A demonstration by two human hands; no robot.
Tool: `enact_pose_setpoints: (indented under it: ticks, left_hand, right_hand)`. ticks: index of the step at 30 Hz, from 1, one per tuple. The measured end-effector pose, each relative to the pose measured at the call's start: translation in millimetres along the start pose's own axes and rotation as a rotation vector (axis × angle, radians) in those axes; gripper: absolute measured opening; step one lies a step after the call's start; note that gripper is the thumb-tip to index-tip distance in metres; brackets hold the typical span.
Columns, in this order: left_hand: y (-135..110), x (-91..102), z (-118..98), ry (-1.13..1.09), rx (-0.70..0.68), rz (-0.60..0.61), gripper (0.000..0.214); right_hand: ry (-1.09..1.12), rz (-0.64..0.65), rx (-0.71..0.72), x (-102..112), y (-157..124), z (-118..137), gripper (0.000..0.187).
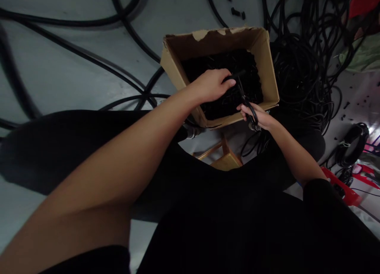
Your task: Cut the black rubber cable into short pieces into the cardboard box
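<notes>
My left hand (214, 84) is closed over the box, pinching a short black piece of tube or cable (239, 74) whose end sticks out to the right. A pair of black-handled scissors (244, 96) is in my right hand (259, 116), fingers through the loops. Its blades point up and away, meeting the black piece close to my left fingertips; I cannot tell whether they are apart. Below both hands stands an open cardboard box (268, 68) with a torn rim. Many small black pieces (219, 62) lie inside it.
Thick black cable (68, 22) loops over the grey floor at left. A tangled heap of black cables (297, 64) lies right of the box. Several black bits (235, 12) are scattered beyond it. A wooden stool (227, 161) shows between my legs; a red plastic object (341, 187) is at right.
</notes>
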State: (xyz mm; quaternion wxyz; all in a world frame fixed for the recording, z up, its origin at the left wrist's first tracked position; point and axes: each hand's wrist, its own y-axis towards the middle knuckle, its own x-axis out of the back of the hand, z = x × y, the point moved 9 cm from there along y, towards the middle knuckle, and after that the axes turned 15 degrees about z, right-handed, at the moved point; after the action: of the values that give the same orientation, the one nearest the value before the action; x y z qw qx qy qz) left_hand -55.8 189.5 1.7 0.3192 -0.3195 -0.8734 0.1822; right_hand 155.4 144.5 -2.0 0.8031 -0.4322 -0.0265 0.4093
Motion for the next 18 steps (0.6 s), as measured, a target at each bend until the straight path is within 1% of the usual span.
enact_pose_setpoints:
  ticks: [5, 10, 13, 16, 18]
  left_hand:
    - [3.8, -13.1, -1.7, 0.106, -0.029, 0.104, 0.057]
    - [5.5, -23.5, 2.1, 0.134, -0.053, 0.142, 0.056]
    - [5.1, -28.5, 0.4, 0.139, -0.079, 0.177, 0.053]
    - [4.0, -32.0, -4.2, 0.119, -0.113, 0.208, 0.051]
    - [3.6, -34.2, -7.5, 0.095, -0.137, 0.224, 0.051]
  right_hand:
    - [-0.032, -0.004, -0.056, -2.3, 1.0, -1.7, 0.054]
    - [-0.108, -0.035, -0.088, -1.8, 0.3, -2.1, 0.063]
    - [-0.180, -0.049, -0.112, 2.1, 0.7, -5.2, 0.069]
    - [-0.248, -0.023, -0.130, 6.3, 4.5, -9.4, 0.071]
    - [-0.305, 0.001, -0.113, 9.0, 7.9, -9.3, 0.070]
